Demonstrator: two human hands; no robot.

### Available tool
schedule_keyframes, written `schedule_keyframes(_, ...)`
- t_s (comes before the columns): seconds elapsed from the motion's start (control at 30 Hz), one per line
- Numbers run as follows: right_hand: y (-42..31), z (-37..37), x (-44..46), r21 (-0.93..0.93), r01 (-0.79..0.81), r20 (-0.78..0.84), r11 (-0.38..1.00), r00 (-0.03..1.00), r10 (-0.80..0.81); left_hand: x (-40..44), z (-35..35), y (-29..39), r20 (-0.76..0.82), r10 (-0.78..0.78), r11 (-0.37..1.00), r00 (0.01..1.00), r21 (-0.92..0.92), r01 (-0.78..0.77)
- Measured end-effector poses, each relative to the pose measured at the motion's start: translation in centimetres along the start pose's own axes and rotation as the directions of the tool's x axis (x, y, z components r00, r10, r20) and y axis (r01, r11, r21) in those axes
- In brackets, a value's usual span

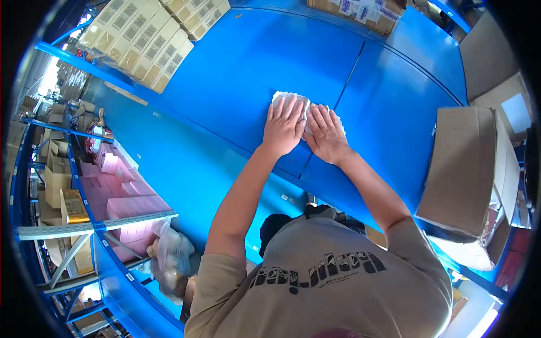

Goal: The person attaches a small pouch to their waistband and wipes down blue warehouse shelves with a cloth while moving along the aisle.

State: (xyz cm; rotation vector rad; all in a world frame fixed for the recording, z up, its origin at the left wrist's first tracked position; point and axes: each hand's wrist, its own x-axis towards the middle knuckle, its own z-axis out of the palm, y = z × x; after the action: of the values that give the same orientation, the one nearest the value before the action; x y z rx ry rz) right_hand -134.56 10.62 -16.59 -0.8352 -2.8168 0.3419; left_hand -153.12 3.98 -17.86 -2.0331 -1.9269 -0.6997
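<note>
A white cloth (277, 97) with a wavy edge lies on the blue shelf surface (236, 73), partly covered by both hands. My left hand (284, 127) rests flat on its left part, fingers stretched out and pointing away from me. Flat on the right part is my right hand (327, 134), its fingers extended and slightly apart. The two hands nearly meet at the thumbs. Most of the cloth is hidden beneath them, so whether it is one piece or two I cannot tell.
Labelled cartons (141, 39) stand at the upper left, and a taped brown box (360, 12) at the top. An open cardboard box (459, 169) sits at the right. Pink boxes (132, 208) fill a lower-left shelf, near a plastic bag (172, 256).
</note>
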Motion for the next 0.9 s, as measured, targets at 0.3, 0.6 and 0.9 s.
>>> schedule_keyframes(0.3, -1.6, 1.7, 9.5, -0.088, -0.141, 0.004, 0.986, 0.99, 0.142, 4.7, 1.4, -9.7, 0.033, 0.063, 0.997, 0.997, -0.044, -0.061)
schedule_keyframes(0.6, -8.2, 4.3, 22.5, -0.176, -0.331, -0.071, 0.927, 0.944, 0.323, 7.2, 0.7, -25.3, 0.11, 0.107, 0.993, 0.988, -0.063, -0.1)
schedule_keyframes(0.9, -10.6, 6.1, 24.7, -0.094, -0.418, -0.15, 0.904, 0.903, 0.402, 7.9, 0.8, -30.7, 0.11, 0.252, 0.965, 0.961, -0.096, -0.242)
